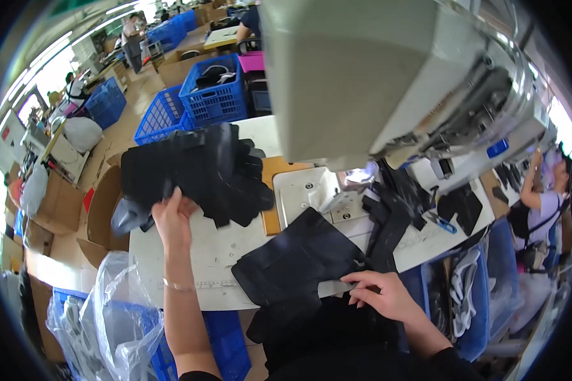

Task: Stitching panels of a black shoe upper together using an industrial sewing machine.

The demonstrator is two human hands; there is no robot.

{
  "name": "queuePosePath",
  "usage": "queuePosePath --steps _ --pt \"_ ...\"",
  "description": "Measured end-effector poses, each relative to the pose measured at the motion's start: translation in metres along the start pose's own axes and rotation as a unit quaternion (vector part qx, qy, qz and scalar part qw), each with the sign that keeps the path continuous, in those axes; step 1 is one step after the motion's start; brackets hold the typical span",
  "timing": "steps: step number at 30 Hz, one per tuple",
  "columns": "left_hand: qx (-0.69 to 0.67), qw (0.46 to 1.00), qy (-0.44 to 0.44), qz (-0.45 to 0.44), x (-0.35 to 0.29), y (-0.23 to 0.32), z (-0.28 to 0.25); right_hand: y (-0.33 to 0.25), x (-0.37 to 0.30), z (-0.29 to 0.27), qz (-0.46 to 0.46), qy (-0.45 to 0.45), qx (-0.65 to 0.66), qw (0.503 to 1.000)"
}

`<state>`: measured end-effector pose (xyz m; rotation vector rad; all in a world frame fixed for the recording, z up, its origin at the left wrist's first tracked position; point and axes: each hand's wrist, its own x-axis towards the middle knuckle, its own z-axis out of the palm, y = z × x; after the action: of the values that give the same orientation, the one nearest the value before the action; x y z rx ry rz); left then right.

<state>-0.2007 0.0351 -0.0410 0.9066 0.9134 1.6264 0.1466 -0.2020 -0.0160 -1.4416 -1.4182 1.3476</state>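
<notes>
Where the worktop (pixel 171 263) spreads before us: it carries everything we are handling, and its far side is blocked from our view.
Sewing machine (pixel 356 76): its pale head fills our upper view, cut off at the top; beneath it a lamp (pixel 360 174) glares, so we cannot make out the needle.
Black pile (pixel 171 159): many layered pieces lie left of the machine; we cannot tell whether they are finished or waiting.
Flat black piece (pixel 305 254): it lies at the near edge, just short of the machine; we judge work on it incomplete, though any seam is too dark to see, and its lower end merges with our dark clothing (pixel 337 355).
Our hands: the left hand (pixel 173 219) has its fingertips at the pile's near edge, pinching or letting go, we cannot tell; the right hand (pixel 384 293) curls loosely beside the flat piece, its grip unclear.
Blue-handled tool (pixel 447 225): it lies right of the machine, apart from our hands, its tip hard to discern.
</notes>
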Motion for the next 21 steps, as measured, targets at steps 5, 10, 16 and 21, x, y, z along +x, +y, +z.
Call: queuePosePath --steps 5,10,16,21 --pt "0.186 0.972 0.118 -0.085 0.068 -0.046 -0.027 0.004 -0.023 -0.019 0.013 0.122 0.009 0.992" --pt "0.314 0.937 0.086 -0.127 0.056 -0.04 -0.019 0.023 -0.028 -0.051 0.013 0.237 -0.013 0.971" --pt "0.362 0.93 0.029 -0.051 -0.011 -0.028 -0.02 0.02 0.007 -0.084 -0.092 0.321 -0.288 0.898" --pt "0.354 0.931 0.063 0.054 -0.112 -0.016 -0.037 0.029 0.066 -0.129 -0.111 0.318 -0.463 0.82"
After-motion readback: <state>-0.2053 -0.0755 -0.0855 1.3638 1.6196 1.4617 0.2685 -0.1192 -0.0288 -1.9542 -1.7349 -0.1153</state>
